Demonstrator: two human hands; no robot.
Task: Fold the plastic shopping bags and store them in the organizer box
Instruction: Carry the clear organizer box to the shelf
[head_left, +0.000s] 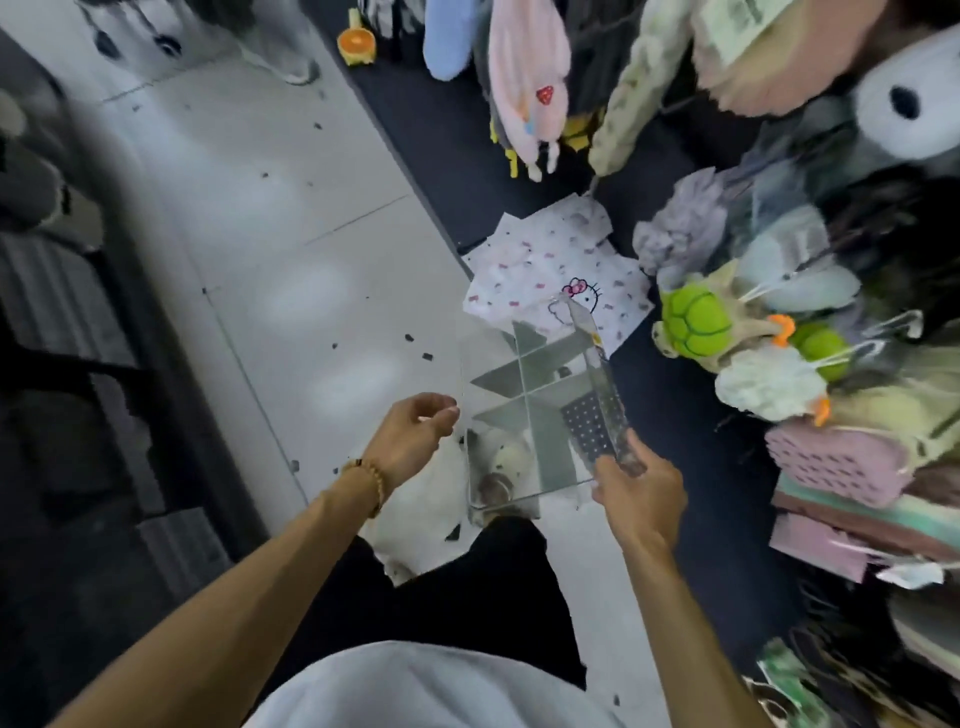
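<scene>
Looking down from my head, I see a pale tiled floor (270, 249) speckled with dark bits, and to my right a dark display surface (670, 426) crowded with plush toys, among them a green turtle (693, 322) and a white duck (769, 382).

Between my hands is the clear organizer box (535, 410), its grey dividers crossing inside, held above the floor near the edge of the dark surface. A dark dotted piece (587, 421) shows in the compartment on the right. My right hand (641, 493) grips the box's right wall, fingers curled round its near corner. My left hand (413, 436), with a bead bracelet (371, 480) at the wrist, sits at the box's left edge with fingers loosely curled; whether they pinch the clear wall I cannot tell.

Beyond the box, white shopping bags (550, 270) printed with small pink bows and a cartoon cat lie flat, partly on the dark surface. More white plastic (415, 530) lies on the floor beneath my left wrist.
</scene>
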